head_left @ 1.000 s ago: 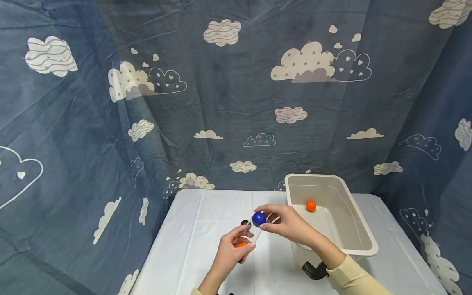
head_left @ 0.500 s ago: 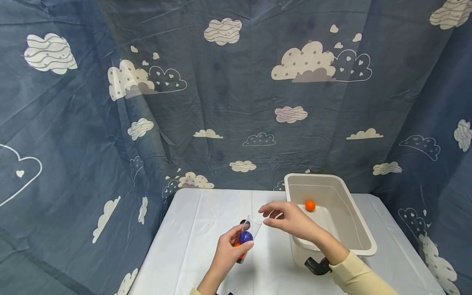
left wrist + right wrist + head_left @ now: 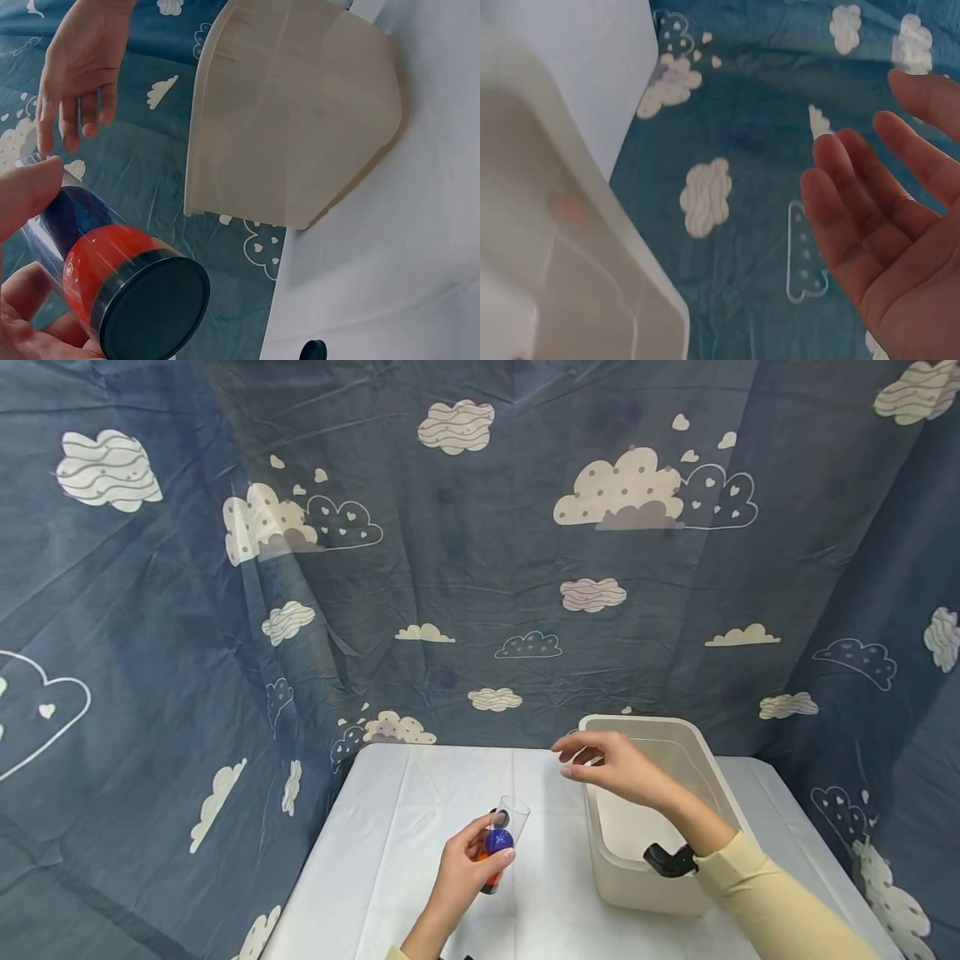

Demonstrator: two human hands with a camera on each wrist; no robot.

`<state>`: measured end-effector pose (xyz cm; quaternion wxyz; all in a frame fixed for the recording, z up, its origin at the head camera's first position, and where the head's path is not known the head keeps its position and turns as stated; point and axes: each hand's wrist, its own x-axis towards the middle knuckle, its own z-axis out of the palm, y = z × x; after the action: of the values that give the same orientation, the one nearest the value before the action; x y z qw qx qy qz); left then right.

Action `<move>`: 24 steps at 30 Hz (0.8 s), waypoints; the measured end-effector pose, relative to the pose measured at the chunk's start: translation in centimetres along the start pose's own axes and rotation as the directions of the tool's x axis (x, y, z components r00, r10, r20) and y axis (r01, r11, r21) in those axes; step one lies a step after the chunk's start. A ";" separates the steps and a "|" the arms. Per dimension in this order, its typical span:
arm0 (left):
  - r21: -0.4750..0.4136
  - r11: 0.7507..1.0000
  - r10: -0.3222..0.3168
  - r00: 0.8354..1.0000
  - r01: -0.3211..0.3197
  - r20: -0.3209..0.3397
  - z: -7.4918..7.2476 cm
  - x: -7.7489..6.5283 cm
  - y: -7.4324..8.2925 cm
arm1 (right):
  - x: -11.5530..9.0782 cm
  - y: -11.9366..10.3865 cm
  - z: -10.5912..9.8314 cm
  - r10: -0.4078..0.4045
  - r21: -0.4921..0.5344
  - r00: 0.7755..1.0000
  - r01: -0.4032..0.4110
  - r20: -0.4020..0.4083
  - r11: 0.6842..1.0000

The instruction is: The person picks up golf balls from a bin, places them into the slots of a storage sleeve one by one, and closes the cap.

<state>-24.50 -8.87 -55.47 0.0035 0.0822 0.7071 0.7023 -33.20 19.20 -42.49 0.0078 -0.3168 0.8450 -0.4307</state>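
Note:
In the head view my left hand (image 3: pixel 463 870) grips a clear tube (image 3: pixel 517 812), tilted, with its uncovered mouth up and to the right. Inside it a blue ball (image 3: pixel 498 841) lies above an orange ball (image 3: pixel 109 262), and a black cap (image 3: pixel 156 309) closes the bottom end. My right hand (image 3: pixel 611 767) is raised over the left rim of a beige plastic bin (image 3: pixel 648 893), fingers loosely bent and holding nothing. The right wrist view shows an orange ball (image 3: pixel 570 208), blurred, inside the bin; in the head view the right hand and arm hide it.
A small black round piece (image 3: pixel 501 817) shows just behind the tube. The bin takes up the right part of the white-covered table (image 3: pixel 420 827). Dark blue cloth (image 3: pixel 450 552) with printed clouds hangs around the back and sides.
The right hand has let go of the blue ball, which has dropped into the tube onto the orange one. That hand then moved right and away, over the bin. The left hand stays nearly still.

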 end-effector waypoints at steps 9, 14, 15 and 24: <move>-0.011 1.000 0.005 1.000 -0.005 -0.010 0.0 -0.2 0.2 | 1.6 3.4 -3.5 0.087 -0.035 0.994 -0.089 -0.060 0.995; -0.021 1.000 0.016 1.000 -0.016 -0.011 -0.2 -0.4 0.2 | 2.6 6.7 -4.3 0.128 -0.044 0.989 -0.132 -0.075 0.990; -0.018 1.000 0.020 1.000 -0.020 -0.011 -0.2 -0.4 0.1 | 2.8 7.2 -4.4 0.143 -0.047 0.987 -0.146 -0.074 0.988; 0.005 0.999 0.049 0.999 -0.049 -0.009 -0.4 -0.1 -0.2 | 3.5 12.9 -4.9 0.250 -0.143 0.967 -0.255 -0.057 0.956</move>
<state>-24.44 -9.28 -55.70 -0.0172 0.0963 0.7065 0.7009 -44.24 26.34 -47.90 0.0228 -0.1976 0.9084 -0.3677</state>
